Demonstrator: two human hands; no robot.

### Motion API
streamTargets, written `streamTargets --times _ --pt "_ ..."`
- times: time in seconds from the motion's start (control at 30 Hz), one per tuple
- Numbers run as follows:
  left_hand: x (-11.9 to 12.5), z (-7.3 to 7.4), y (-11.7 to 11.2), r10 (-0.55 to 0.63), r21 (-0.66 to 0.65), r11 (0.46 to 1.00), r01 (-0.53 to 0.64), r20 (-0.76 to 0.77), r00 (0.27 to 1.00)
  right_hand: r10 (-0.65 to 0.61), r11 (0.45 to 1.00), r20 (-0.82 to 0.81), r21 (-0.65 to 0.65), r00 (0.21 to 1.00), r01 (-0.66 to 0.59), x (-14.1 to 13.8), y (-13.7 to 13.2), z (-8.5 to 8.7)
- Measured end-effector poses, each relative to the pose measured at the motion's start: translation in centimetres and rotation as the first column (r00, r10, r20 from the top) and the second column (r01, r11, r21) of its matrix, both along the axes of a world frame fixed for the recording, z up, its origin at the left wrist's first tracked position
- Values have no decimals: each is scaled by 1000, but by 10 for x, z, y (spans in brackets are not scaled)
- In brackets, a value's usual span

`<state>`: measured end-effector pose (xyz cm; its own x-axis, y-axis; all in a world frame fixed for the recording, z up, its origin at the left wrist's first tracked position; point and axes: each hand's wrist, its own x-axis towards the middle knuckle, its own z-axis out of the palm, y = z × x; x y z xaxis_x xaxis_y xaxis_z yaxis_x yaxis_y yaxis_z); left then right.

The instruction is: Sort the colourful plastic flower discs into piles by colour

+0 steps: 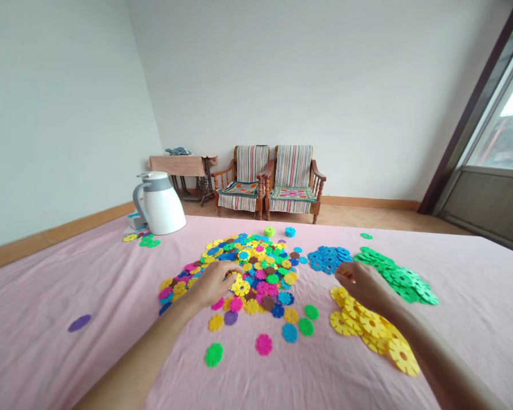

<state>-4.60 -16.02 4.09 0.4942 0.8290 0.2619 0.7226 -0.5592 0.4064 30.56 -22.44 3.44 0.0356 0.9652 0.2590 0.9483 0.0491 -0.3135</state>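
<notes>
My left hand is over the mixed heap of notched plastic snowflake discs. Its fingers are pinched on a yellow snowflake disc that faces me. My right hand hovers between the blue disc pile and the yellow disc pile. Its fingers are curled together, and whatever they may hold is hidden. Beyond that hand spreads a green disc pile. Loose discs lie on the near side of the heap, among them a pink disc and a green disc.
A pink cloth covers the table. At the far left stands a white jug with a few discs beside it. Two small stacks, one lime and one blue, sit behind the heap. Two wooden armchairs stand by the wall.
</notes>
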Motion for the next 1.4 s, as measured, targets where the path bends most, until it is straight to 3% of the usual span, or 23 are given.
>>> streamTargets --times 0.3,0.47,0.6,0.7,0.83,0.97,1.1,1.13,1.2,1.3,1.4 --pt "2 -9 -7 -46 -81 996 40 -74 996 61 993 -2 100 998 -60 -12 4 -9" --pt "1 -6 -5 -69 -95 993 70 17 997 74 989 -6 131 997 -73 -22 5 -13" --pt "13 -5 -9 -48 -137 987 79 215 975 191 973 -166 161 967 -165 -48 1 -14" --pt "29 -5 -21 -58 -198 969 150 408 911 308 951 -390 149 868 -271 -82 -7 -13" --pt "48 -7 -39 -77 -253 934 251 544 836 259 954 -672 65 694 -294 -118 -14 -19" --pt "53 -14 -41 -58 -284 918 277 594 803 196 947 -828 20 526 -322 -126 -11 -27" --pt "49 -26 -29 14 -270 943 196 618 786 110 960 -881 -26 461 -278 -122 -10 -24" --pt "48 -29 -27 27 -267 948 172 609 793 95 965 -871 -39 482 -260 -121 -11 -21" --pt "46 -33 -24 48 -262 957 127 572 819 103 979 -789 -26 606 -201 -115 -12 -14" --pt "45 -34 -23 62 -251 964 87 530 845 117 993 -515 49 849 -107 -95 -13 0" --pt "45 -32 -25 69 -260 962 85 532 844 38 999 -226 12 973 -36 -58 -14 16"
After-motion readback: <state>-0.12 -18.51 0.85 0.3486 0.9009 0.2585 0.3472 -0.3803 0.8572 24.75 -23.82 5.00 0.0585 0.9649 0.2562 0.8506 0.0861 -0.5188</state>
